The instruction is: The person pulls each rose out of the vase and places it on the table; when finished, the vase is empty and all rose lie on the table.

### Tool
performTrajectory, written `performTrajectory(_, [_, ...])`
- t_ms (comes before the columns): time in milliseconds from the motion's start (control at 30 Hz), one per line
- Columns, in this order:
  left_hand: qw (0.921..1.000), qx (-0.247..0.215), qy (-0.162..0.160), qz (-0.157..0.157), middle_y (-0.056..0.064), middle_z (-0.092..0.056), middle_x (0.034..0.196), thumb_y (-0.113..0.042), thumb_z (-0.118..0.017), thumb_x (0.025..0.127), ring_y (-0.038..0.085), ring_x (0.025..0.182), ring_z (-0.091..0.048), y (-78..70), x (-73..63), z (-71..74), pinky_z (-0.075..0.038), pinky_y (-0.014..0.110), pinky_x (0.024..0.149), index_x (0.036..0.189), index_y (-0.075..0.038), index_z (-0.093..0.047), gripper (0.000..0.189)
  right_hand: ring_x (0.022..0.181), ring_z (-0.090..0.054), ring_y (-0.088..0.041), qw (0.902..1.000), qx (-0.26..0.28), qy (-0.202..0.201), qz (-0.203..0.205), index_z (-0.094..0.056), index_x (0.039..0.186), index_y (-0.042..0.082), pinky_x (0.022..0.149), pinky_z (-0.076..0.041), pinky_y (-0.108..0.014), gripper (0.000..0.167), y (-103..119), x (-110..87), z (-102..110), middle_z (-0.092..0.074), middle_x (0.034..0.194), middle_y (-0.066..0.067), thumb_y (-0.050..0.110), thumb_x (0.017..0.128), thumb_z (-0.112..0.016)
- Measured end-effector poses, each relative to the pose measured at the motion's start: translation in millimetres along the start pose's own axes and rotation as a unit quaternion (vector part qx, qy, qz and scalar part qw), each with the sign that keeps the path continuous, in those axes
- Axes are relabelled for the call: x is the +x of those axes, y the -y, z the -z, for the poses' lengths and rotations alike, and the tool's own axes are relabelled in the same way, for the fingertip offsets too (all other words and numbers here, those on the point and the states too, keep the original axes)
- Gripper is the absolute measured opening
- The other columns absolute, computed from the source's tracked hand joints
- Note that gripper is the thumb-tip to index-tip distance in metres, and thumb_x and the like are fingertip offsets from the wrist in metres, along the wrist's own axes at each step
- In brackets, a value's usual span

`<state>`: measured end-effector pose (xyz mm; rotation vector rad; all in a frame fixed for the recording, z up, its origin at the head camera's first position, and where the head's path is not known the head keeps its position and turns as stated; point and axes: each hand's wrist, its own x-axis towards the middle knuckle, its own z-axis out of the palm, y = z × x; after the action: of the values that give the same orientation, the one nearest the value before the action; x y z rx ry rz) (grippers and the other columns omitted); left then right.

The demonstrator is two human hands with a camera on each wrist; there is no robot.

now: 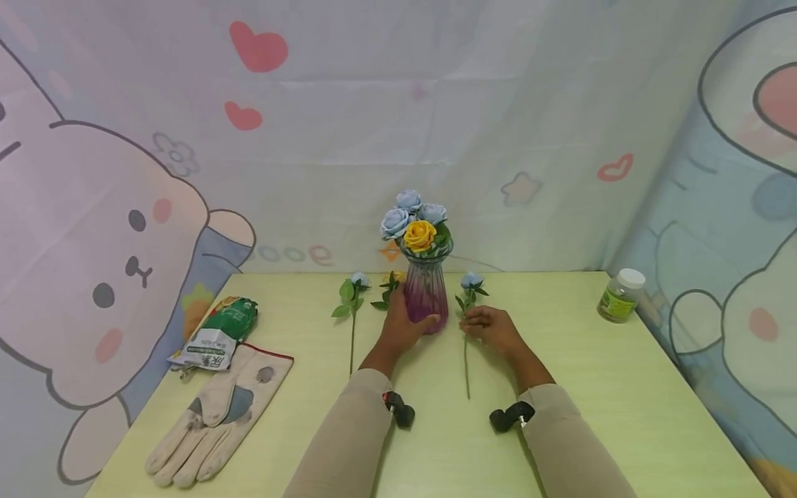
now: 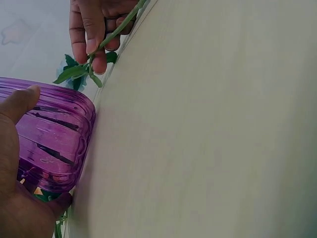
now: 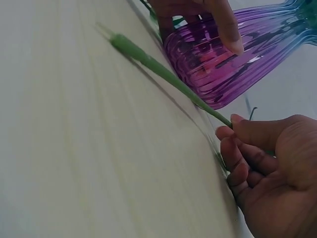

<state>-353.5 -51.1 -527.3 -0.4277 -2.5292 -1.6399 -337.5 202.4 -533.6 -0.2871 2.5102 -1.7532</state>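
Note:
My left hand [image 1: 401,325] grips the lower body of a ribbed glass vase [image 1: 431,294], clear at the top and purple below, its thumb and fingers on opposite sides. Blue roses [image 1: 409,200] and a yellow rose [image 1: 420,236] fill its mouth. To the right of the vase, my right hand [image 1: 492,328] pinches the green stem [image 3: 168,77] of a single blue artificial rose [image 1: 472,280] between thumb and fingertips. That bloom points away from me, and the stem's cut end points toward me. In the left wrist view its leaves [image 2: 72,73] show beside the fingers.
Left of the vase lies another blue rose [image 1: 359,279]; a yellow flower [image 1: 395,277] is partly hidden behind my left hand. A work glove [image 1: 230,408] and a green-and-white packet [image 1: 221,332] lie at the left. A white-capped bottle [image 1: 618,297] stands far right, near the back edge.

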Motion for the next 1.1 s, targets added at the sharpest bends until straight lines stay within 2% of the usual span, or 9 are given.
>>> performTrajectory(167, [1.0, -0.005, 0.003, -0.003, 0.022, -0.028, 0.175, -0.036, -0.085, 0.094, 0.043, 0.162, -0.035, 0.3, -1.7, 1.4, -0.029, 0.058, 0.136, 0.174, -0.004, -0.014, 0.112, 0.097, -0.075, -0.02, 0.9971, -0.066, -0.016, 0.034, -0.074, 0.129, -0.008, 0.083, -0.059, -0.027, 0.032, -3, -1.1, -4, -0.08, 0.115, -0.025, 0.01, 0.102, -0.076])
performTrajectory(267, [1.0, -0.008, 0.001, -0.004, 0.023, -0.03, 0.173, -0.036, -0.085, 0.093, 0.044, 0.16, -0.037, 0.1, -2.6, 1.5, -0.031, 0.059, 0.135, 0.173, -0.003, -0.014, 0.112, 0.102, -0.075, -0.03, 0.9925, -0.104, -0.02, 0.061, -0.073, 0.13, -0.006, 0.093, -0.059, -0.036, 0.033, -3, -2.3, -6, -0.08, 0.113, -0.023, 0.011, 0.102, -0.076])
performTrajectory(333, [1.0, -0.008, -0.001, -0.004, 0.023, -0.03, 0.173, -0.036, -0.085, 0.093, 0.044, 0.16, -0.038, -0.3, -2.8, 1.5, -0.031, 0.058, 0.135, 0.173, -0.004, -0.014, 0.112, 0.104, -0.074, -0.031, 0.9919, -0.107, -0.023, 0.063, -0.069, 0.134, -0.005, 0.095, -0.058, -0.041, 0.036, -3, -3.3, -7, -0.08, 0.114, -0.022, 0.012, 0.103, -0.076])
performTrajectory(467, [1.0, -0.004, -0.004, -0.006, 0.024, -0.031, 0.173, -0.036, -0.085, 0.093, 0.044, 0.161, -0.037, -1.2, -2.7, 2.3, -0.03, 0.058, 0.136, 0.173, -0.002, -0.014, 0.112, 0.103, -0.071, -0.028, 0.9936, -0.094, -0.032, 0.053, -0.064, 0.133, -0.001, 0.094, -0.055, -0.039, 0.035, -1, -4.3, -9, -0.08, 0.115, -0.02, 0.013, 0.104, -0.075])
performTrajectory(633, [1.0, 0.008, -0.003, -0.005, 0.024, -0.029, 0.174, -0.036, -0.085, 0.093, 0.043, 0.162, -0.035, -0.5, -2.1, 2.4, -0.028, 0.057, 0.137, 0.173, -0.001, -0.014, 0.113, 0.097, -0.07, -0.022, 0.9928, -0.1, -0.043, 0.048, -0.07, 0.127, -0.002, 0.089, -0.056, -0.035, 0.028, 0, -5.2, -11, -0.08, 0.111, -0.018, 0.01, 0.102, -0.076])
performTrajectory(867, [0.9998, 0.012, -0.008, -0.01, 0.025, -0.031, 0.173, -0.036, -0.086, 0.092, 0.043, 0.161, -0.037, 0.0, -1.3, 2.2, -0.029, 0.057, 0.136, 0.173, -0.002, -0.015, 0.113, 0.095, -0.069, -0.02, 0.9924, -0.101, -0.047, 0.052, -0.072, 0.126, -0.001, 0.09, -0.055, -0.037, 0.028, -1, -4.6, -11, -0.08, 0.107, -0.015, 0.008, 0.099, -0.078])
performTrajectory(1100, [0.9999, 0.012, -0.004, -0.009, 0.024, -0.03, 0.174, -0.036, -0.087, 0.092, 0.043, 0.162, -0.035, -1.0, -2.2, 2.0, -0.028, 0.058, 0.136, 0.173, -0.002, -0.015, 0.114, 0.083, -0.066, -0.014, 0.9878, -0.125, -0.074, 0.054, -0.076, 0.116, -0.002, 0.081, -0.055, -0.032, 0.024, -4, -2.0, -13, -0.078, 0.095, -0.014, 0.008, 0.094, -0.083])
